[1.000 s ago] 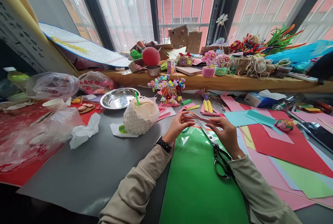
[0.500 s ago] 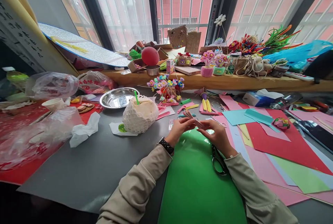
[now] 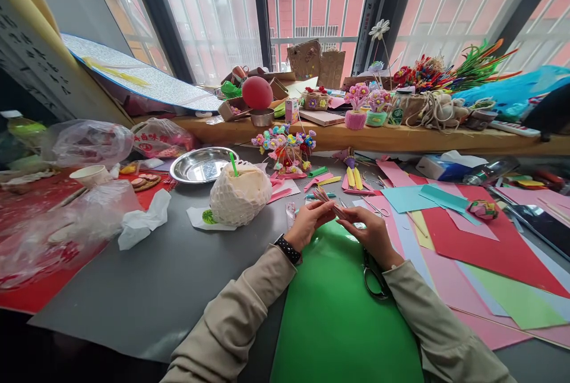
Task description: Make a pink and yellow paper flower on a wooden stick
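Observation:
Between my two hands is a small piece of pleated paper [image 3: 322,195], pinkish with narrow folds fanned at its far end. My left hand [image 3: 306,224] pinches it from the left, and my right hand [image 3: 370,232] grips its near right end with thumb and fingers. Both hands are above the far end of a glossy green sheet [image 3: 342,317]. Black-handled scissors [image 3: 375,283] lie on that sheet under my right wrist, their blades hidden. Just beyond the fingers are a green-and-yellow paper strip [image 3: 329,181] and a small paper figure with yellow legs [image 3: 351,175].
At left stand a coconut in white netting [image 3: 240,196] with a green straw, and a metal plate [image 3: 200,166]. Coloured paper sheets [image 3: 458,246] overlap on the right. A wooden ledge [image 3: 214,132] bearing crafts runs along the back. A pot of crocheted flowers [image 3: 287,151] stands before it.
Both hands stay almost in place with the pleated paper between them. The left hand has shifted very slightly right, and the fanned folds sit at a slightly different angle.

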The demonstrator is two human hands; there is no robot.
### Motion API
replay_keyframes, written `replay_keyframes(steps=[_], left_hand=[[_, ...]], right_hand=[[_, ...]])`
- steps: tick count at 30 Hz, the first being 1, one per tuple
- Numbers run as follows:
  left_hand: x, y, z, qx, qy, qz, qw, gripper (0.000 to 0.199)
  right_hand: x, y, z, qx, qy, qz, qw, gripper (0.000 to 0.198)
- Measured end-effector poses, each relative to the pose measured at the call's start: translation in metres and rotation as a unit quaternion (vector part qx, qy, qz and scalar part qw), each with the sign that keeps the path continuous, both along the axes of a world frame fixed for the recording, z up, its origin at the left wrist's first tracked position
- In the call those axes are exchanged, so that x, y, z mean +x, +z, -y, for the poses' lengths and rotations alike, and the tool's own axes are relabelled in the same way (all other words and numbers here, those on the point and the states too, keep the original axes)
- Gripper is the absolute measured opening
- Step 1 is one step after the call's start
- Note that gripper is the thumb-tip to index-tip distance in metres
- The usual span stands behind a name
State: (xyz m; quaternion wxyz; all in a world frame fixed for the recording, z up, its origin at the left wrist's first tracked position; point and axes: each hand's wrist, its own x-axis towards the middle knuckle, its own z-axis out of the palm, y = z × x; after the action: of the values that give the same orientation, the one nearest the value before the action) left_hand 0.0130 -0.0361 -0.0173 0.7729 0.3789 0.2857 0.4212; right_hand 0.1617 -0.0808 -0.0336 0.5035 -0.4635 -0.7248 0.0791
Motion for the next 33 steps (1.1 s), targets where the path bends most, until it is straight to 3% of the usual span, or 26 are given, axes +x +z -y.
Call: replay_keyframes(steps=[9, 15, 18, 22, 27, 30, 33], left_hand=[[0.0, -0.002, 0.0, 0.009, -0.01, -0.016, 1.0, 0.025], [0.0, 0.002, 0.0, 0.03, 0.006, -0.053, 0.998, 0.028], [-0.002, 0.004, -0.002, 0.065, -0.031, -0.095, 0.993, 0.031], [-0.004, 0.003, -0.002, 0.088, -0.11, -0.14, 0.98, 0.033], [-0.002, 0.004, 0.002, 0.076, -0.203, -0.134, 0.967, 0.032], [-0.001, 0.007, 0.004, 0.095, -0.219, -0.125, 0.963, 0.032], [-0.001, 0.009, 0.006, 0.117, -0.221, -0.139, 0.958, 0.034]], right_hand=[[0.0, -0.001, 0.002, -0.013, 0.01, 0.007, 1.0, 0.02], [0.002, 0.002, -0.002, -0.096, 0.03, -0.035, 0.994, 0.027], [0.005, 0.007, -0.004, -0.138, 0.012, -0.079, 0.987, 0.027], [0.01, 0.01, -0.007, -0.208, 0.018, -0.17, 0.963, 0.037], [0.012, 0.008, -0.01, -0.308, 0.158, -0.273, 0.898, 0.03], [0.012, 0.006, -0.011, -0.311, 0.19, -0.331, 0.871, 0.025], [0.013, 0.004, -0.011, -0.297, 0.184, -0.338, 0.874, 0.023]])
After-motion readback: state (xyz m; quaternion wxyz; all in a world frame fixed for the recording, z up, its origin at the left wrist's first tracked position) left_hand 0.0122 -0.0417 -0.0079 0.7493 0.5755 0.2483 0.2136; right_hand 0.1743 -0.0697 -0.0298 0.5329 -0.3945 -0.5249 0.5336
